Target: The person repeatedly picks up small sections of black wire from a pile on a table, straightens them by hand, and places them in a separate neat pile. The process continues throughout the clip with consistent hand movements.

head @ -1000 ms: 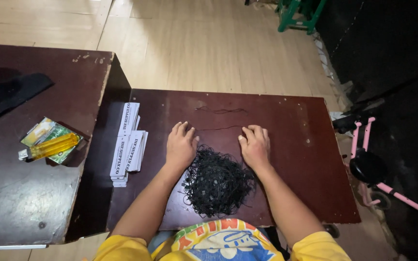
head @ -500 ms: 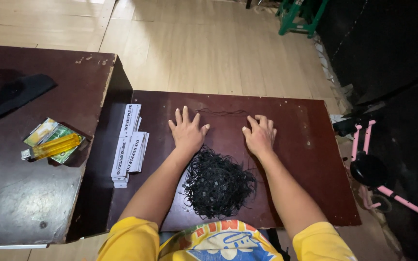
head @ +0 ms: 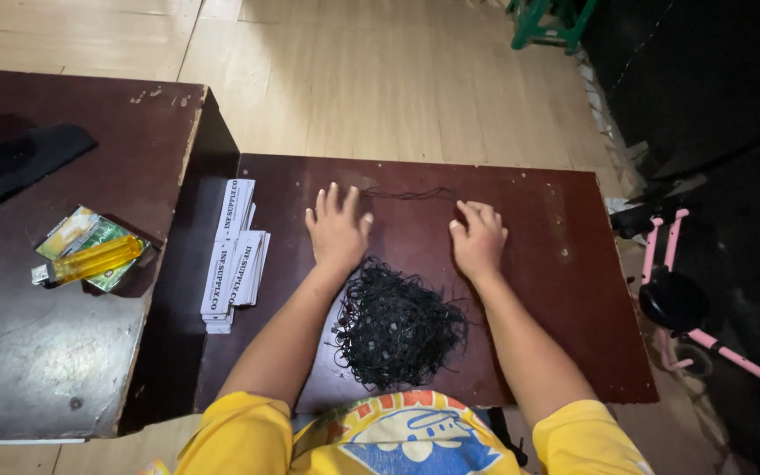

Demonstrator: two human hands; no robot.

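Both hands (head: 338,230) (head: 478,239) flat (beside cord heap (head: 398,325))

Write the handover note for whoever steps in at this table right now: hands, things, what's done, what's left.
Left hand: flat on the low dark table, fingers spread, holding nothing.
Right hand: palm down, fingers curled near one thin black loop stretched out between the two hands; whether it touches the loop is unclear.
Pile of tangled black loops: between the forearms, close to the body.
White printed paper strips: stacked at the table's left edge.
Yellow lighter: on green packets on the taller table to the left.
Done: one loop lies apart from the pile.
Left: the pile is still tangled and large; the strips lie untouched.
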